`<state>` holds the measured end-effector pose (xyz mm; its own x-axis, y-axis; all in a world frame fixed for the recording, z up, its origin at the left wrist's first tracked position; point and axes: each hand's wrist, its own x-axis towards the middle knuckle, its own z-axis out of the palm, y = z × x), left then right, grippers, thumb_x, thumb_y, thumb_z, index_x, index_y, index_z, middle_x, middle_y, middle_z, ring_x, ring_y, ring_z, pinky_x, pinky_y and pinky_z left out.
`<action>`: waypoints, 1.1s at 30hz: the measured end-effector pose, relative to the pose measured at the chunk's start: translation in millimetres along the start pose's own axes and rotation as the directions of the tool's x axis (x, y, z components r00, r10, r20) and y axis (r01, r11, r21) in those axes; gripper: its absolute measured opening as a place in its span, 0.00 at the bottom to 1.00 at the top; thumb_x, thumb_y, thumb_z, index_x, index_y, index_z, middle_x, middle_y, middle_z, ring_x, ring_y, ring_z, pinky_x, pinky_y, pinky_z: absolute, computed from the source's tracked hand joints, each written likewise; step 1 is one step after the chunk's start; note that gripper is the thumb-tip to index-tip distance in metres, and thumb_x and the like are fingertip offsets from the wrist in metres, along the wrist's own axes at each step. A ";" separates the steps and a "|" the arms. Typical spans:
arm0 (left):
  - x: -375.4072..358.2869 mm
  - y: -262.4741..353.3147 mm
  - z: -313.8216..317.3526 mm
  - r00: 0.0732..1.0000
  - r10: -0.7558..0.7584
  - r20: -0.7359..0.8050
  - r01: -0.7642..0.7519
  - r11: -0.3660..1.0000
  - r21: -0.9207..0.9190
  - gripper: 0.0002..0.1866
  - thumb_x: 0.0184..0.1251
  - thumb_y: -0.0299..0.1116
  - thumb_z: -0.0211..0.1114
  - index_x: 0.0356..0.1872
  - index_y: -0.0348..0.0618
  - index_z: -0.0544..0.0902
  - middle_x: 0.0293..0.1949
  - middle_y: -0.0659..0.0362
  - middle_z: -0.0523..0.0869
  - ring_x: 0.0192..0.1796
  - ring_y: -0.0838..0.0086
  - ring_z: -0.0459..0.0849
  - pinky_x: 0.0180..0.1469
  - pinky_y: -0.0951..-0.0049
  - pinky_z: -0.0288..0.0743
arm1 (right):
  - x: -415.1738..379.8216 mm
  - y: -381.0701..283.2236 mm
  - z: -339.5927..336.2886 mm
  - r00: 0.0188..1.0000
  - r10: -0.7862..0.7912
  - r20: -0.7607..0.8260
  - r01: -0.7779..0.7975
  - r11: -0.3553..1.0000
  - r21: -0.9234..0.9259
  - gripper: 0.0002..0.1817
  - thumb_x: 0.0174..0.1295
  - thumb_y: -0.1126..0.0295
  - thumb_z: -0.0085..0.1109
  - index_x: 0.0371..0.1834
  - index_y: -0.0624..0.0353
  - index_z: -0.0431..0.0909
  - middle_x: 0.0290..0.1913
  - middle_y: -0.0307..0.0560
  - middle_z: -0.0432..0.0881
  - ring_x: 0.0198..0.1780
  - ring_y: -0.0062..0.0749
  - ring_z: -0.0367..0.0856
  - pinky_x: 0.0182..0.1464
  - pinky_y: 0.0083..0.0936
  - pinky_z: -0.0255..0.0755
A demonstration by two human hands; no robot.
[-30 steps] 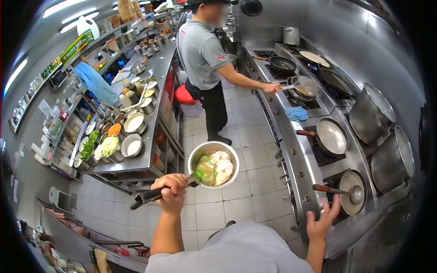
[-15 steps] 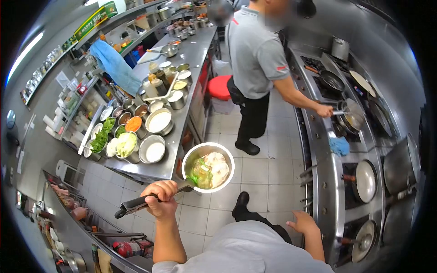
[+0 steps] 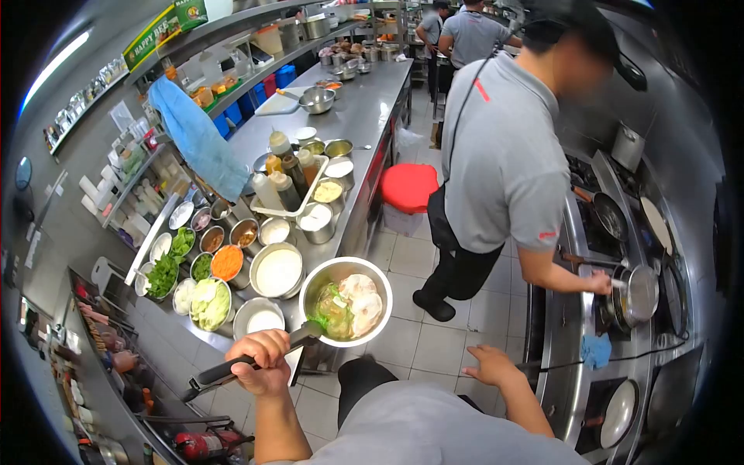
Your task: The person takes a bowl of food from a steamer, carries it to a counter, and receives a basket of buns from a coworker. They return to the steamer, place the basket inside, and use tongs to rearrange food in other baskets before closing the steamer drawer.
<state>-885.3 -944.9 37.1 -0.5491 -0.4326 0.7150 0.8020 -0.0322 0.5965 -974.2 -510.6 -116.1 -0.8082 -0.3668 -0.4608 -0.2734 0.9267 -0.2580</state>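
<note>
My left hand [image 3: 263, 362] is wrapped round the black handle [image 3: 225, 370] of a pan. At the handle's far end is a round metal bowl or pan [image 3: 383, 280], holding pale pieces, a yellowish mix and green leaves. It appears near the corner of the steel counter [image 3: 364, 116]. My right hand [image 3: 494, 366] is held out low on the right with its fingers apart and nothing in it. Left of the bowl are a white-filled pot [image 3: 277, 270], grated orange food [image 3: 227, 263] and chopped pale green food [image 3: 210, 304].
A co-worker [image 3: 504, 147] stands ahead on the right, one hand on a pan [image 3: 640, 294] at the stove. A red-lidded bin [image 3: 409, 187] is beside the counter. A blue cloth [image 3: 596, 351] lies at the stove's front. Further people are at the back.
The view has moved forward, so the counter and co-worker look nearer. My left hand and the bowl are now closer to the counter's corner. The co-worker bends further over the stove.
</note>
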 end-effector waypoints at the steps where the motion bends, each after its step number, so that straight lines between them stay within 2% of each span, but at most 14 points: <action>1: 5.9 -16.5 -8.2 1.000 -0.001 -0.005 0.001 1.000 -0.008 0.34 0.75 0.69 0.52 0.21 0.50 0.64 0.16 0.67 0.64 0.17 0.77 0.59 0.24 0.71 0.59 | 14.7 1.4 6.7 0.996 -0.051 -0.066 0.053 0.998 0.029 0.39 0.66 0.41 0.63 0.73 0.53 0.72 0.73 0.61 0.72 0.73 0.58 0.70 0.73 0.45 0.66; 5: 61.9 -89.9 -22.2 1.000 -0.020 0.021 0.022 0.997 -0.079 0.34 0.76 0.68 0.52 0.21 0.49 0.63 0.16 0.67 0.63 0.18 0.76 0.58 0.25 0.70 0.57 | 84.9 22.2 8.0 0.998 0.022 -0.054 -0.017 0.995 0.098 0.39 0.66 0.41 0.62 0.73 0.55 0.72 0.71 0.60 0.74 0.73 0.57 0.70 0.74 0.44 0.65; 9: 131.4 -159.1 -32.8 0.999 -0.029 0.027 0.032 0.993 -0.116 0.34 0.76 0.68 0.52 0.21 0.49 0.63 0.16 0.66 0.63 0.17 0.76 0.58 0.25 0.71 0.56 | 157.2 94.4 90.8 0.973 0.215 -0.087 -0.195 0.961 0.195 0.37 0.66 0.42 0.63 0.70 0.59 0.76 0.70 0.61 0.76 0.72 0.56 0.71 0.74 0.42 0.65; 10: 150.5 -175.4 -35.9 0.998 -0.036 0.046 0.043 0.988 -0.145 0.34 0.76 0.68 0.52 0.21 0.49 0.62 0.16 0.66 0.63 0.17 0.77 0.58 0.25 0.71 0.56 | 157.5 93.5 87.5 0.960 0.279 -0.012 -0.271 0.941 0.203 0.36 0.66 0.43 0.63 0.68 0.59 0.77 0.68 0.61 0.78 0.71 0.56 0.73 0.73 0.42 0.66; 12: 189.4 -205.7 -40.3 0.996 -0.045 0.075 0.057 0.984 -0.168 0.34 0.76 0.68 0.52 0.21 0.49 0.62 0.16 0.66 0.62 0.17 0.77 0.58 0.25 0.72 0.56 | 157.2 104.9 105.0 0.915 0.385 0.117 -0.403 0.877 0.262 0.36 0.66 0.42 0.61 0.67 0.60 0.78 0.64 0.62 0.81 0.68 0.56 0.76 0.72 0.42 0.68; 13: 207.9 -220.9 -41.4 0.996 -0.064 0.059 0.076 0.973 -0.220 0.34 0.74 0.66 0.58 0.20 0.46 0.65 0.16 0.64 0.66 0.18 0.74 0.62 0.25 0.69 0.58 | 154.6 127.2 133.9 0.888 0.428 0.169 -0.460 0.831 0.311 0.37 0.66 0.40 0.60 0.66 0.61 0.78 0.61 0.63 0.83 0.67 0.56 0.78 0.71 0.42 0.69; 15: 241.9 -254.2 -38.1 0.996 -0.051 0.079 0.066 0.977 -0.204 0.34 0.74 0.66 0.58 0.20 0.46 0.65 0.17 0.64 0.66 0.18 0.74 0.62 0.25 0.69 0.59 | 147.3 184.1 221.8 0.835 0.518 0.184 -0.550 0.786 0.283 0.36 0.67 0.37 0.55 0.61 0.61 0.82 0.58 0.64 0.85 0.62 0.57 0.81 0.68 0.43 0.71; 17: 270.6 -290.6 -31.8 0.997 -0.038 0.070 0.050 0.983 -0.177 0.35 0.73 0.66 0.59 0.20 0.45 0.64 0.17 0.63 0.66 0.18 0.73 0.63 0.26 0.68 0.62 | 125.6 135.3 182.7 0.663 0.648 0.375 -0.748 0.594 0.297 0.34 0.71 0.41 0.56 0.59 0.64 0.84 0.59 0.60 0.86 0.64 0.48 0.83 0.68 0.41 0.72; 21: 318.5 -357.5 -12.7 0.995 -0.040 0.089 0.057 0.978 -0.198 0.34 0.74 0.64 0.59 0.21 0.45 0.64 0.17 0.63 0.65 0.18 0.74 0.62 0.26 0.69 0.62 | 149.4 127.0 196.1 0.668 0.654 0.356 -0.744 0.578 0.335 0.33 0.71 0.41 0.53 0.56 0.63 0.85 0.58 0.61 0.85 0.63 0.51 0.82 0.67 0.43 0.72; 24: 343.6 -402.3 2.9 0.993 -0.060 0.100 0.078 0.979 -0.190 0.33 0.78 0.65 0.52 0.21 0.48 0.62 0.17 0.65 0.61 0.19 0.76 0.58 0.27 0.70 0.57 | 184.2 136.2 212.6 0.697 0.643 0.319 -0.716 0.592 0.371 0.32 0.71 0.41 0.51 0.54 0.61 0.86 0.58 0.61 0.85 0.62 0.53 0.82 0.66 0.44 0.73; 28: 373.0 -458.3 26.8 0.994 -0.067 0.081 0.081 0.980 -0.181 0.32 0.78 0.64 0.53 0.22 0.48 0.62 0.17 0.65 0.61 0.20 0.76 0.57 0.28 0.70 0.58 | 239.9 163.0 245.1 0.755 0.610 0.241 -0.648 0.640 0.413 0.32 0.72 0.40 0.49 0.52 0.60 0.87 0.58 0.62 0.85 0.61 0.57 0.82 0.64 0.45 0.74; 31: 394.9 -505.2 48.9 0.994 -0.086 0.067 0.097 0.979 -0.182 0.30 0.78 0.60 0.57 0.23 0.47 0.65 0.18 0.65 0.63 0.20 0.76 0.60 0.27 0.71 0.59 | 291.5 194.5 289.4 0.811 0.561 0.165 -0.575 0.716 0.394 0.32 0.72 0.40 0.47 0.50 0.58 0.87 0.58 0.63 0.84 0.61 0.59 0.81 0.63 0.46 0.74; 32: 400.8 -518.9 56.5 0.992 -0.117 0.041 0.122 0.979 -0.162 0.30 0.78 0.59 0.58 0.23 0.47 0.66 0.18 0.65 0.64 0.20 0.76 0.61 0.27 0.71 0.60 | 308.6 190.2 280.6 0.819 0.556 0.144 -0.562 0.724 0.400 0.32 0.72 0.39 0.46 0.50 0.58 0.88 0.58 0.63 0.84 0.60 0.60 0.81 0.63 0.46 0.74; 33: 407.7 -534.4 63.0 0.989 -0.146 0.014 0.146 0.979 -0.143 0.30 0.78 0.58 0.58 0.23 0.47 0.66 0.18 0.65 0.64 0.20 0.76 0.61 0.27 0.72 0.60 | 318.6 194.0 267.2 0.791 0.598 0.126 -0.569 0.645 0.510 0.32 0.73 0.40 0.44 0.49 0.58 0.88 0.57 0.63 0.84 0.59 0.60 0.82 0.62 0.47 0.75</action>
<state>-1552.5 -1047.3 32.9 -0.6636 -0.4105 0.6254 0.7382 -0.2240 0.6363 -1145.3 -469.7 -539.8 -0.7374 0.2539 -0.6260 0.5495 0.7643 -0.3373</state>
